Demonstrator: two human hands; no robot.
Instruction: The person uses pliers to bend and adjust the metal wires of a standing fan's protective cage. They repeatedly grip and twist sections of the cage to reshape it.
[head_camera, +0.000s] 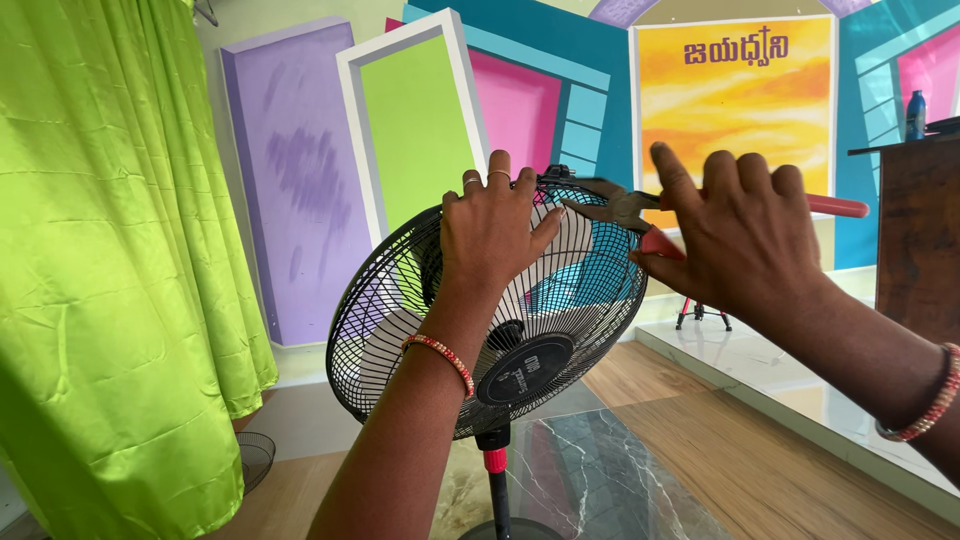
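Observation:
A black pedestal fan (560, 320) with a wire grille stands in front of me, its round head tilted. My left hand (492, 232) is pressed flat against the top of the grille, fingers spread, with rings on two of them. In my right hand (745, 235) are pliers with red handles (835, 206). The pliers' dark metal jaws (608, 203) reach the grille's top rim, right beside my left fingertips. The fan's pole (497, 480) runs down to a dark base at the bottom edge.
A bright green curtain (110, 280) hangs at the left. Painted panels in purple, green, pink and teal line the back wall (300, 180). A dark wooden stand (918, 230) bearing a blue bottle (914, 114) is at the right. A second black grille (255, 458) lies on the floor.

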